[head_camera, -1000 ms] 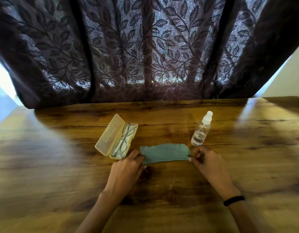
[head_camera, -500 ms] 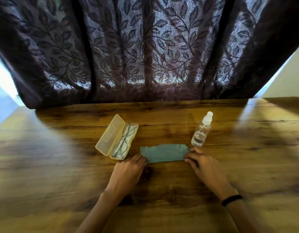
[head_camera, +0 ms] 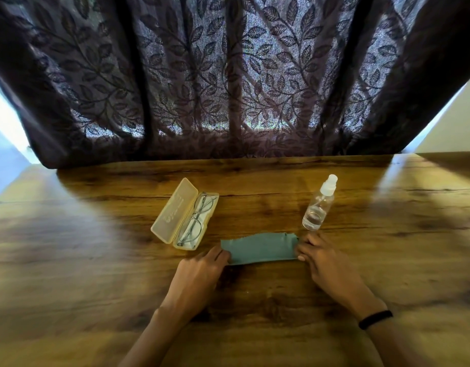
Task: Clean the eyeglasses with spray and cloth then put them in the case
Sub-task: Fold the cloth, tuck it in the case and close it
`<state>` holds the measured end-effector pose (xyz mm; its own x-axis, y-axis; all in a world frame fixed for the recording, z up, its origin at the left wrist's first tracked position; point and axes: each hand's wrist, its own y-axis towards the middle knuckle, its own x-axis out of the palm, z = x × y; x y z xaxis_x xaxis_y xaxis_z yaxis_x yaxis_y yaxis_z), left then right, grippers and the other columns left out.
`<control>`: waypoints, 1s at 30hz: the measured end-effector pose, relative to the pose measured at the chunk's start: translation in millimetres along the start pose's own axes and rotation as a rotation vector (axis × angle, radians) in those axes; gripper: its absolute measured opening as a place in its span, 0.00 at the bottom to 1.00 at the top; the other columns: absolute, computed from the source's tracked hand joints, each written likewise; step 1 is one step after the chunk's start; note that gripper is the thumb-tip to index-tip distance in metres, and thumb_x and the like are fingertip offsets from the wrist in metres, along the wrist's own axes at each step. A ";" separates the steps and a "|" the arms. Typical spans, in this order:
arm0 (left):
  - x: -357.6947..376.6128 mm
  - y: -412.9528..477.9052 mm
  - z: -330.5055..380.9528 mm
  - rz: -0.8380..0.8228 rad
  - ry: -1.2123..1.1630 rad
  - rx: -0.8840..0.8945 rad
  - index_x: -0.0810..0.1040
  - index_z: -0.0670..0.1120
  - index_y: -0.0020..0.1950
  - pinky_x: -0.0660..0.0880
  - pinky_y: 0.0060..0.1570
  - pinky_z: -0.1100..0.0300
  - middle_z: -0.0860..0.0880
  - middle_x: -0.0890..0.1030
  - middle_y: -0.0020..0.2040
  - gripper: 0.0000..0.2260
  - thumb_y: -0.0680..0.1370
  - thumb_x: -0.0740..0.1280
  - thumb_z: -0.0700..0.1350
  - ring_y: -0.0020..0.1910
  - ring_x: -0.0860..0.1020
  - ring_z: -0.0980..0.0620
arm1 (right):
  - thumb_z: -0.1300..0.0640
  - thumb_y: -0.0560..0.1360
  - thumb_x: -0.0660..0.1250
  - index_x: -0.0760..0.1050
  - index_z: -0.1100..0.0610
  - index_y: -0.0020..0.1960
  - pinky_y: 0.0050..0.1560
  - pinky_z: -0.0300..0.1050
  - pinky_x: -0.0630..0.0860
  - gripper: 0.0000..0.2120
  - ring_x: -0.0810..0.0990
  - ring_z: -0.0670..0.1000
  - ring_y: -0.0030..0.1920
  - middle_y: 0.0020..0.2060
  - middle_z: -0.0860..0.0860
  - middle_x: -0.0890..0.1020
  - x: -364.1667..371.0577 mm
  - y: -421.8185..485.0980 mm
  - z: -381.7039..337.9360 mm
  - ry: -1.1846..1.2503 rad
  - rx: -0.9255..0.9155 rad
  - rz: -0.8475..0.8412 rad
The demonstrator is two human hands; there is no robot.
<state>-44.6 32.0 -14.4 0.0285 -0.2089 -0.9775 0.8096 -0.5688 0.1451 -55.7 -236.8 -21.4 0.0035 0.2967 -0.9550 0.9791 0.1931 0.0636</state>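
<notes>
A teal cleaning cloth (head_camera: 260, 248) lies flat on the wooden table (head_camera: 96, 260), folded into a long strip. My left hand (head_camera: 199, 271) rests on its left end with fingertips on the cloth. My right hand (head_camera: 326, 263) touches its right end, fingers bent at the cloth's edge. The thin-framed eyeglasses (head_camera: 195, 221) lie folded inside the open pale yellow case (head_camera: 173, 213), just left of the cloth. A clear spray bottle (head_camera: 318, 205) with a white cap stands upright behind my right hand.
A dark leaf-patterned curtain (head_camera: 228, 88) hangs along the table's far edge. A black band (head_camera: 375, 319) sits on my right wrist. Bare tabletop stretches to both sides and in front of me.
Both hands have shifted only slightly at the cloth's ends; the cloth looks a little flatter and straighter. Case, glasses and bottle have not moved.
</notes>
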 end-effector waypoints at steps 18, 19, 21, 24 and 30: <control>-0.6 43.1 1.0 -0.028 0.106 -0.304 0.72 0.47 0.54 0.74 0.35 0.62 0.50 0.76 0.54 0.06 0.78 0.61 0.43 0.44 0.80 0.52 | 0.63 0.72 0.64 0.71 0.53 0.50 0.37 0.39 0.70 0.09 0.78 0.51 0.49 0.52 0.49 0.76 -13.0 37.6 -17.1 -0.161 0.067 0.045; -0.3 44.6 0.6 -0.038 0.103 -0.300 0.72 0.47 0.54 0.76 0.37 0.61 0.49 0.75 0.55 0.06 0.78 0.61 0.43 0.45 0.80 0.51 | 0.63 0.72 0.64 0.72 0.53 0.51 0.38 0.41 0.72 0.10 0.78 0.51 0.50 0.53 0.49 0.76 -12.9 38.8 -17.9 -0.174 0.069 0.033; 0.4 46.8 0.1 -0.056 0.091 -0.292 0.73 0.46 0.55 0.77 0.41 0.60 0.48 0.75 0.56 0.07 0.78 0.62 0.43 0.46 0.80 0.51 | 0.64 0.72 0.65 0.72 0.54 0.53 0.41 0.44 0.76 0.11 0.78 0.52 0.51 0.55 0.49 0.75 -12.5 40.3 -19.2 -0.189 0.069 0.015; -0.1 48.3 -0.1 -0.072 0.072 -0.287 0.72 0.46 0.56 0.77 0.44 0.60 0.48 0.74 0.57 0.08 0.78 0.62 0.42 0.48 0.80 0.51 | 0.64 0.72 0.64 0.72 0.54 0.54 0.42 0.45 0.77 0.12 0.78 0.53 0.51 0.56 0.49 0.75 -10.6 41.6 -18.9 -0.209 0.069 0.020; -1.0 42.4 6.2 0.017 0.023 -0.245 0.70 0.47 0.59 0.75 0.41 0.62 0.49 0.69 0.62 0.10 0.78 0.61 0.44 0.48 0.78 0.52 | 0.62 0.73 0.64 0.73 0.52 0.53 0.40 0.44 0.76 0.10 0.80 0.52 0.48 0.52 0.49 0.78 -4.9 34.8 -9.5 -0.146 0.085 0.074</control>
<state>-14.0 3.2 -6.3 0.0543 -0.1970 -0.9789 0.9270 -0.3545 0.1228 -23.6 -222.6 -11.8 0.0997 0.1674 -0.9808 0.9887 0.0943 0.1166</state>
